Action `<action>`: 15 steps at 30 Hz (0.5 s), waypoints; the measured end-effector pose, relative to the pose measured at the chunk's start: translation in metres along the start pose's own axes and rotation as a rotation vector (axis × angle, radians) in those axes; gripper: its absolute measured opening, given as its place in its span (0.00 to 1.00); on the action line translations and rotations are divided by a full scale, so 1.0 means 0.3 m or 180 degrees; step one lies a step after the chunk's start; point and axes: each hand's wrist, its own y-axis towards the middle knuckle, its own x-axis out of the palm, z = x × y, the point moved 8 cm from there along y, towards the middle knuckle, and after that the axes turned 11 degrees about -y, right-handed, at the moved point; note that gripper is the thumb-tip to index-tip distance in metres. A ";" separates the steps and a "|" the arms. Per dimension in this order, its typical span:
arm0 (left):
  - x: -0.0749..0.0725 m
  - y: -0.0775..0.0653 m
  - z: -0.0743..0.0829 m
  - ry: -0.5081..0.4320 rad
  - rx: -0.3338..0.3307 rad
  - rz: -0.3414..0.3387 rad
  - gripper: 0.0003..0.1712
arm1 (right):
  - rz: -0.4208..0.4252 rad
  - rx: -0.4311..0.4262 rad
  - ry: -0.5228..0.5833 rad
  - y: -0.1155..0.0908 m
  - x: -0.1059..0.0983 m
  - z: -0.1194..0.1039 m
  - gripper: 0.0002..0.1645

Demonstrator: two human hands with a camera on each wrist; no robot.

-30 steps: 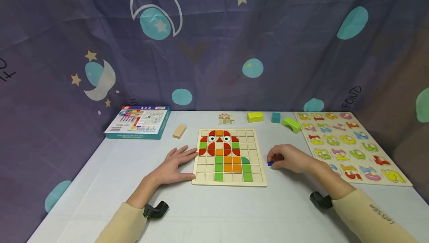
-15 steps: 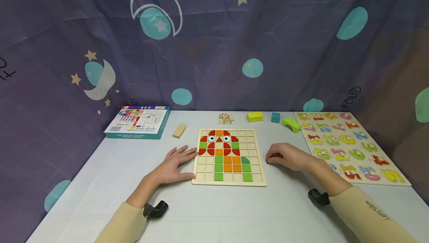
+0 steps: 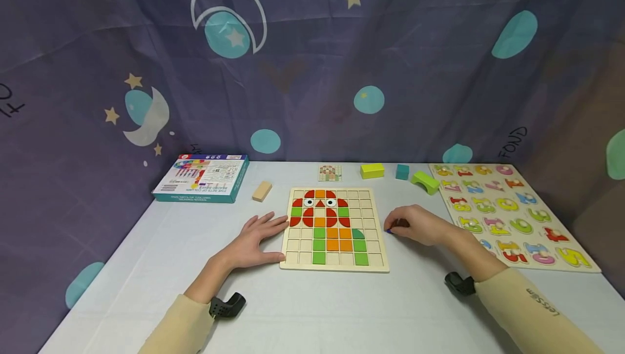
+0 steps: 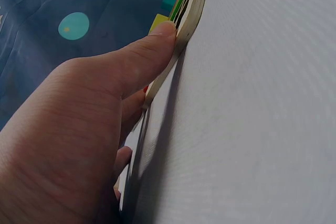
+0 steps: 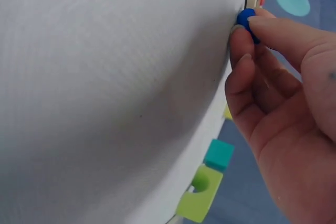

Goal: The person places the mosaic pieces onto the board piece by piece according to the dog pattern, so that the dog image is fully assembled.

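My right hand pinches a small blue piece with a rounded edge between thumb and fingertips, just off the right side of a wooden grid board. Most of the piece is hidden by the fingers. On the board, red, orange and green tiles and two eye tiles form a bird-like figure, with a teal quarter-round tile at its right. My left hand lies with fingers spread at the board's left edge, its thumb touching the rim.
Behind the board lie a small pattern card, a yellow block, a teal cube and a green arch block. A plain wooden block and a box stand left; a number puzzle board lies right.
My right hand has moved slightly left and away from me, closer to the board, with the blue piece in its fingers. The left hand and the tiles have stayed put.
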 end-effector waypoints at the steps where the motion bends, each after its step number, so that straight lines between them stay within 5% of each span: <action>1: 0.000 0.001 -0.001 0.0001 0.0006 0.0002 0.47 | -0.0011 0.0025 0.0046 0.000 0.001 0.002 0.08; 15: 0.001 -0.001 -0.005 0.0002 0.0010 0.0016 0.46 | -0.0149 0.0055 0.0421 0.053 0.014 -0.062 0.04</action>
